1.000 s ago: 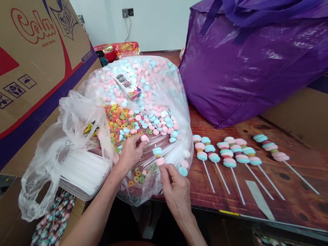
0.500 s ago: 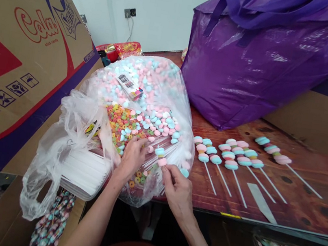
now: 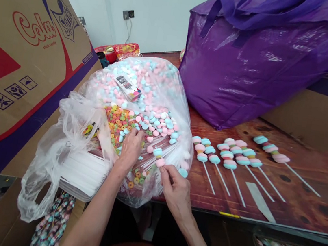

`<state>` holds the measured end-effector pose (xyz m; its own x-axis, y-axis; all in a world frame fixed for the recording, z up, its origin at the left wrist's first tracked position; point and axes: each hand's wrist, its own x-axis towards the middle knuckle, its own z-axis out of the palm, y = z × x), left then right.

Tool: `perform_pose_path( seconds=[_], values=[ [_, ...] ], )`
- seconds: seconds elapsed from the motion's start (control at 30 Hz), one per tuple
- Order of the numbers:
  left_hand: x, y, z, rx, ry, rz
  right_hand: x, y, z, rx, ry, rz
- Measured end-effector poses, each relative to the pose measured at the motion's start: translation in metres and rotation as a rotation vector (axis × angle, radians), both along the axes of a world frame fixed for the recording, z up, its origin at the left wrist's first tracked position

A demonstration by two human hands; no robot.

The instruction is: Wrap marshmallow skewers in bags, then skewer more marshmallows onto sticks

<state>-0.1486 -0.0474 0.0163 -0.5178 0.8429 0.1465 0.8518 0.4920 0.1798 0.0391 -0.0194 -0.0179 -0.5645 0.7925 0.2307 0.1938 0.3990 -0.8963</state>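
My right hand is closed, thumb and fingers pinching a marshmallow skewer near its lower pink piece; a blue marshmallow and a yellowish ring sit above that. My left hand reaches over the gummy rings and loose marshmallows, its fingers bent and slightly apart. Its fingertips are partly hidden, and I see nothing held in them. Both candies lie on a large clear plastic bag full of pink and blue marshmallows. White sticks in clear wrap lie between my hands.
Several finished marshmallow skewers lie to the right on the wooden table. Behind them stands a purple bag. A cardboard box rises at left. In front of it is a tub of white sticks with a crumpled plastic bag.
My left hand has moved a little left and away from the skewer, toward the gummy rings. My right hand keeps its pinch on the skewer. The view has shifted slightly.
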Motion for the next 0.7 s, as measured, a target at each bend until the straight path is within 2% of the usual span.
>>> perform_pose_path(
  seconds=[0.17,0.5,0.7],
  values=[
    [0.008,-0.007,-0.003,0.037,0.062,-0.074,-0.001,0.000,0.000,-0.005,-0.002,0.002],
    [0.005,-0.003,0.003,-0.010,-0.071,0.097,-0.001,-0.001,0.000,-0.006,-0.007,0.008],
    [0.002,-0.008,-0.010,0.279,-0.171,0.092,-0.001,-0.001,-0.001,-0.002,-0.008,0.008]
  ],
)
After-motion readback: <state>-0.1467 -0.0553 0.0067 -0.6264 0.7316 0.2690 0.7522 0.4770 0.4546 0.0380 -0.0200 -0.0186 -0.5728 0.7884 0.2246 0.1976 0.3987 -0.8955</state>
